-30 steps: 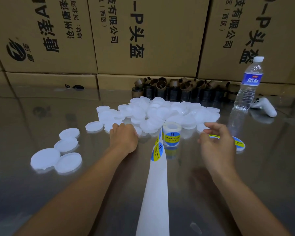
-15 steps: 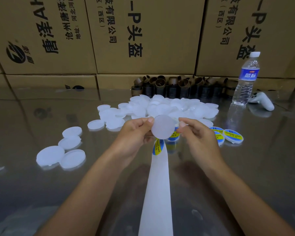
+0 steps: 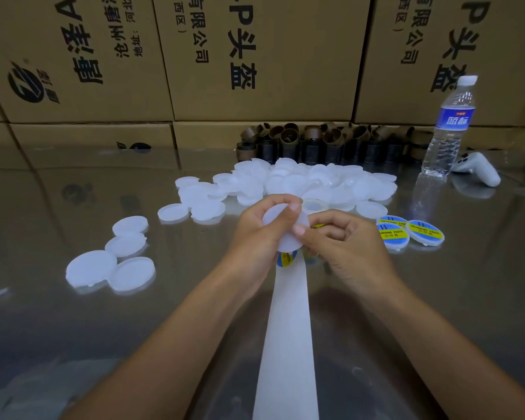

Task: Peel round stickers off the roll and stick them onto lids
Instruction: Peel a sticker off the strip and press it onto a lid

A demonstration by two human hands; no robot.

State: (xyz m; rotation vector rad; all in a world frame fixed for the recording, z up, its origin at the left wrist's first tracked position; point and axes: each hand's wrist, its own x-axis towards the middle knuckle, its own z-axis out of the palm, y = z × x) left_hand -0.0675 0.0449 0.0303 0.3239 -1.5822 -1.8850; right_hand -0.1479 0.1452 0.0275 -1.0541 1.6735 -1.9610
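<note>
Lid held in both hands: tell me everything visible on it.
The lid is a round disc of milky white plastic, its plain face toward the camera with no sticker showing. It is held tilted above the table, left hand gripping its left and top edge, right hand pinching its right edge, over the backing strip.

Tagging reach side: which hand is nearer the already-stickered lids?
Right. The right hand sits just left of the stickered lids, not touching them. The left hand is farther left, beyond the right hand, gripping a blank lid.
</note>
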